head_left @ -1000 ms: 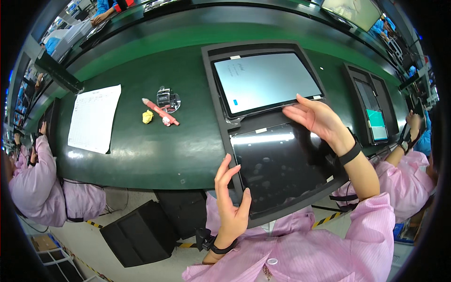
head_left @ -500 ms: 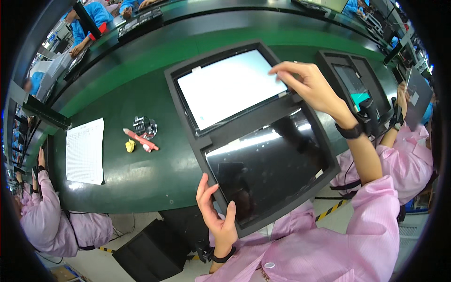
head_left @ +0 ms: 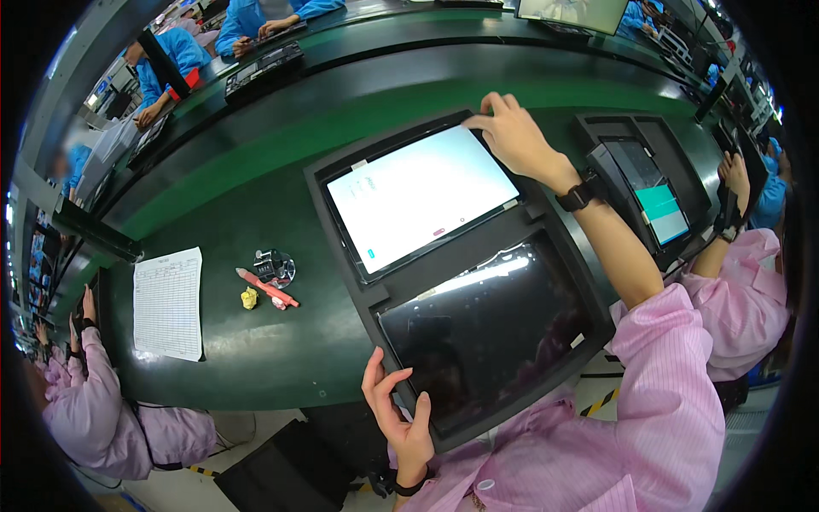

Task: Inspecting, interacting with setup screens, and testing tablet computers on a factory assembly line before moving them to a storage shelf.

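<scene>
A black foam tray (head_left: 375, 297) with two recesses lies tilted in front of me, its near end past the table edge. In the far recess rests a tablet with a lit white screen (head_left: 418, 196); in the near one, a tablet with a dark, glossy screen (head_left: 486, 328). My left hand (head_left: 401, 431) grips the tray's near left side, thumb over the rim and fingers along the edge. My right hand (head_left: 519, 143) is at the lit tablet's far right corner, its fingers bent and apart, holding nothing visible; one fingertip is at or just over the corner.
On the green table (head_left: 256, 358) lie a printed sheet (head_left: 168, 303), a red pen (head_left: 269, 288), a crumpled yellow scrap (head_left: 249, 298) and a small dark device (head_left: 271, 265). Another tray (head_left: 653, 141) with a phone-like device (head_left: 657, 200) stands right, beside a co-worker's hand (head_left: 734, 177).
My right hand has moved left along the lit tablet to its far corner. Small marks now show on the white screen. The view has shifted; my left hand keeps its grip.
</scene>
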